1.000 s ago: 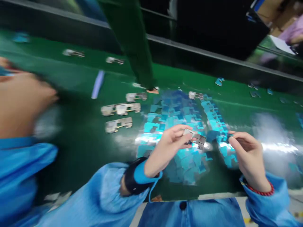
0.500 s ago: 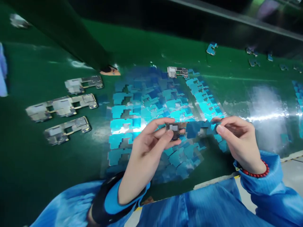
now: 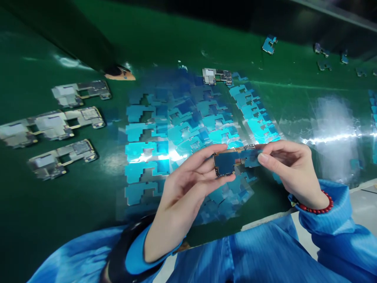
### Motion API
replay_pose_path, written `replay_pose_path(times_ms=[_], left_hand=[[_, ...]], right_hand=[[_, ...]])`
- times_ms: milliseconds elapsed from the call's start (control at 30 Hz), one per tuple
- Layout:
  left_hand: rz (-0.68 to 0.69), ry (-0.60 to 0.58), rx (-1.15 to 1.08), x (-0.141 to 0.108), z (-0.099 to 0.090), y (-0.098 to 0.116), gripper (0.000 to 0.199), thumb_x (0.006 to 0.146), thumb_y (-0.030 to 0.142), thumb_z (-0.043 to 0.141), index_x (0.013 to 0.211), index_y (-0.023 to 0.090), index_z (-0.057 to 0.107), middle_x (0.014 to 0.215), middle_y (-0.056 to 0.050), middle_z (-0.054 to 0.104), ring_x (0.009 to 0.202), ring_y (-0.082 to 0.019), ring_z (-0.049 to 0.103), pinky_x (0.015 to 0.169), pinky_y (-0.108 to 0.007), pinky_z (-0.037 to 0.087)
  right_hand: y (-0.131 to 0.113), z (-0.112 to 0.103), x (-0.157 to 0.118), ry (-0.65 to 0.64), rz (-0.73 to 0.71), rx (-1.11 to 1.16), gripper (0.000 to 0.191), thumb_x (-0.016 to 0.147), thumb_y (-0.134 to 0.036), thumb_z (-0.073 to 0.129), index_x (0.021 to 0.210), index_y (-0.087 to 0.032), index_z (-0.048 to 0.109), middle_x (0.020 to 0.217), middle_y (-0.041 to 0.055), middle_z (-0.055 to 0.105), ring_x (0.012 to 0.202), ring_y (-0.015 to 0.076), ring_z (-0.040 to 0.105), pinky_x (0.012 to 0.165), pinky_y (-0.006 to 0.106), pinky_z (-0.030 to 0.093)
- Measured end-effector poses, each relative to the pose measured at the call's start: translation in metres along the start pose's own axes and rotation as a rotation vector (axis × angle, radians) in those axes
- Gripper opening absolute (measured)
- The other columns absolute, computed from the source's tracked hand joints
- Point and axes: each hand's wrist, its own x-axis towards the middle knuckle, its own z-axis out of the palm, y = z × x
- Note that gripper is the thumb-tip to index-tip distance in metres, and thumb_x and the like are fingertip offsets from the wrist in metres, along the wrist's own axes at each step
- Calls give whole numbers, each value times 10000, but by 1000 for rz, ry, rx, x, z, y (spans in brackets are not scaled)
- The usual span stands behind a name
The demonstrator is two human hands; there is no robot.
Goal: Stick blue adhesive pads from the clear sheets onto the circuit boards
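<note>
A small circuit board [image 3: 246,148] is held up above the green table, gripped along its edges by the fingers and thumb of my left hand [image 3: 182,192]. Dark blue film [image 3: 226,163] covers its wide left part and runs along its narrower right part. At the right end, my right hand [image 3: 294,167] pinches the film between thumb and forefinger; whether it also grips the board there is hidden. Beneath both hands lie clear sheets bearing rows of bright blue film pieces [image 3: 138,151].
Several bare circuit boards [image 3: 63,155] lie on the green table [image 3: 97,204] to the left. Another board [image 3: 209,76] rests at the top of the sheets. A blue-covered board [image 3: 269,45] and several small boards [image 3: 324,66] sit farther back right. A dark post [image 3: 76,39] rises at back left.
The blue film, earlier stretched out right of the board, now lies over its face. My right hand has come closer to my left. The view has shifted slightly.
</note>
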Motion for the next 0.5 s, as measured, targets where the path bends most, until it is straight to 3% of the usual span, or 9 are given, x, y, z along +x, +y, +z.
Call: replay_pose_path(times_ms=[133,300,500], left_hand=[[60,-52,28,-2,-1,-1,309,849,137,665,1099,303,743,1049,31,785,1063,-193,714,858,-232,608],[60,22,90,-5,1,0,307,844,147,678,1115,280,733,1039,-6,791,1076,-232,709,851,-272,619],[105,-10,95,-5,1,-3,339,853,123,668,1156,269,712,1085,-3,781,1069,-211,712,866,-254,615]], right_hand=[[-1,0,0,-6,10,-25,189,687,-56,795,721,-239,757,663,-53,728,544,55,642,538,133,555],[-1,0,0,-6,9,-39,160,711,-77,788,731,-233,758,676,-44,734,561,63,658,550,139,568],[-2,1,0,11,-2,-59,164,705,-75,793,727,-233,755,664,-49,725,552,54,646,531,125,551]])
